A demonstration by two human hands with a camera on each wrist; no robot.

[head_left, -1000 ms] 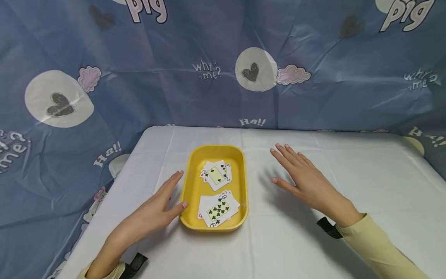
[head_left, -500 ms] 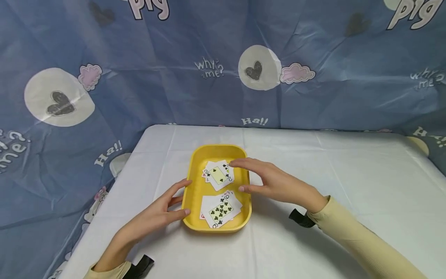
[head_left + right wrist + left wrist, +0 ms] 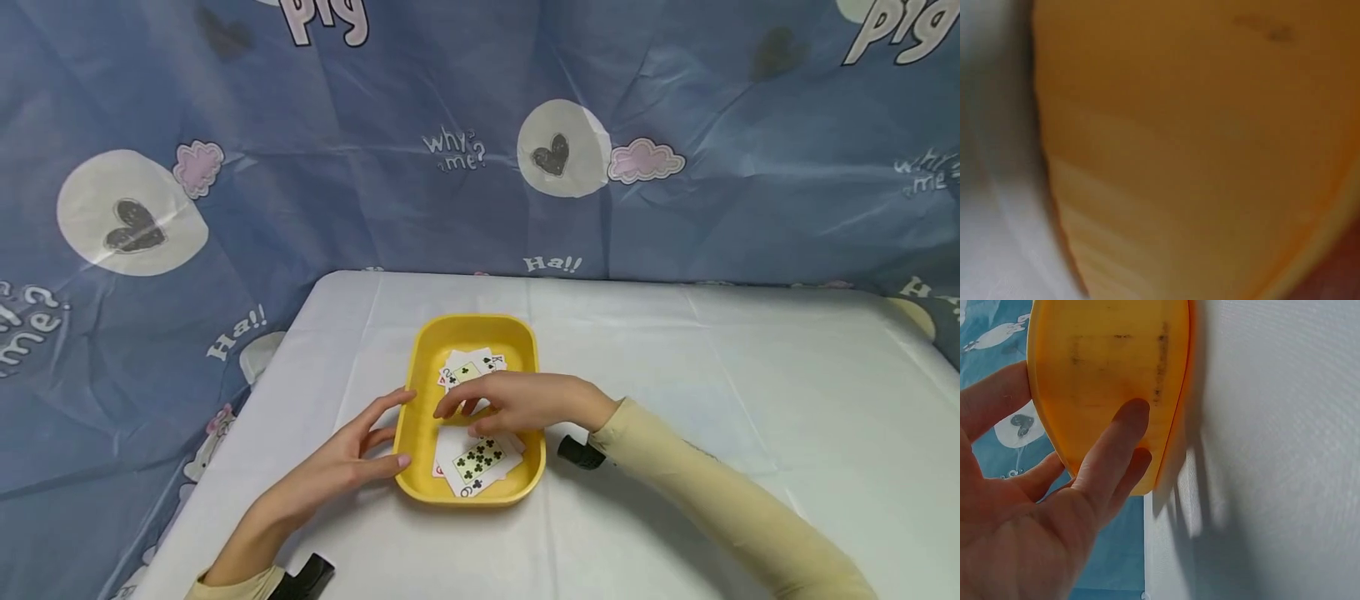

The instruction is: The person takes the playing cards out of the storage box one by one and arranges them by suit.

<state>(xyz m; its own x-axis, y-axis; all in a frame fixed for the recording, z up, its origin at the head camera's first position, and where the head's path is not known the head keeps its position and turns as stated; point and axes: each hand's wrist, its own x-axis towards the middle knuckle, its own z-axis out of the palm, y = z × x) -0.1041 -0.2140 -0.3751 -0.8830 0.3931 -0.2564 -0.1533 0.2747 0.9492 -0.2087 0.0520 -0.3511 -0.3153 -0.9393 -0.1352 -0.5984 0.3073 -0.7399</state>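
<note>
A yellow tray [image 3: 408,492] holds two small piles of playing cards. The far pile [image 3: 465,362] has a clubs card on top and a king's corner showing; the near pile [image 3: 480,462] has a card with several clubs uppermost. My left hand [image 3: 341,462] grips the tray's left wall, thumb and index over the rim [image 3: 1031,337], other fingers [image 3: 1113,450] against the outer side. My right hand [image 3: 517,400] reaches over the right rim, its curved fingers above the tray between the piles, covering part of the far one. Its thumb [image 3: 486,425] overlaps the near pile's upper edge.
A white cloth [image 3: 675,350] covers the table around the tray. Behind and to the left hangs a blue printed curtain [image 3: 360,167]. Black straps [image 3: 581,452] sit at both wrists. The right wrist view shows mostly the tray's outer wall [image 3: 1179,137], blurred.
My right hand has swept leftward from beside the tray to over the cards inside it. My left hand has moved in and taken hold of the tray's left wall.
</note>
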